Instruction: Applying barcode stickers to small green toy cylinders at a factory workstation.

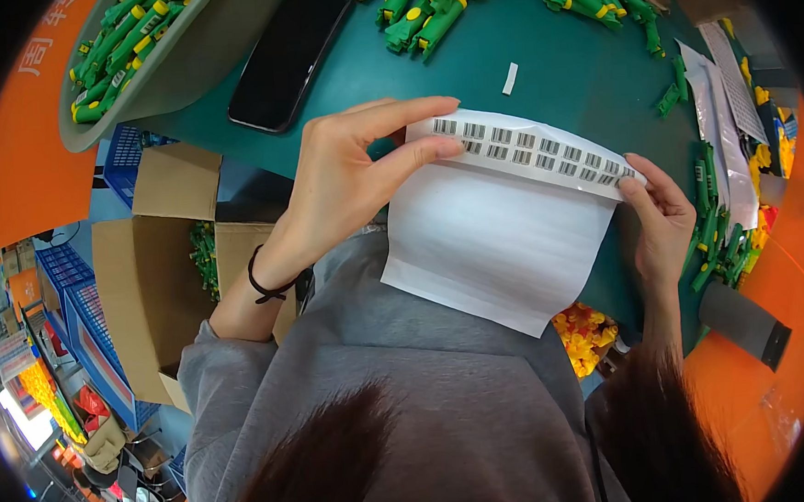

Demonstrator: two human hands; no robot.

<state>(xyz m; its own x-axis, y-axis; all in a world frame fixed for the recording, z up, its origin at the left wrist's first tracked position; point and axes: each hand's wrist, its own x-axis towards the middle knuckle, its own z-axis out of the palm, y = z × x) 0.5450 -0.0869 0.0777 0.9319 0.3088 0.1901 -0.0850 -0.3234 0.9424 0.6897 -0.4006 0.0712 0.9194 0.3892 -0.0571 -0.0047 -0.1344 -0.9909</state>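
A white sheet of barcode stickers (502, 236) is stretched between my two hands over the near edge of the green table. Rows of small printed barcodes run along its upper strip, while the lower part is blank and hangs toward my lap. My left hand (338, 177) pinches the sheet's upper left corner between thumb and forefinger. At the upper right corner, my right hand (663, 221) grips it, thumb on the front face. A small white paper strip (510, 79) lies on the table beyond the sheet.
A black phone (291, 60) lies left of a pile of green rolled bundles with yellow ends (429, 10). More fill a grey tub (197, 56) at upper left. A cardboard box (146, 285) stands at left. Plastic bags (721, 130) and a grey block-shaped object (745, 325) are at right.
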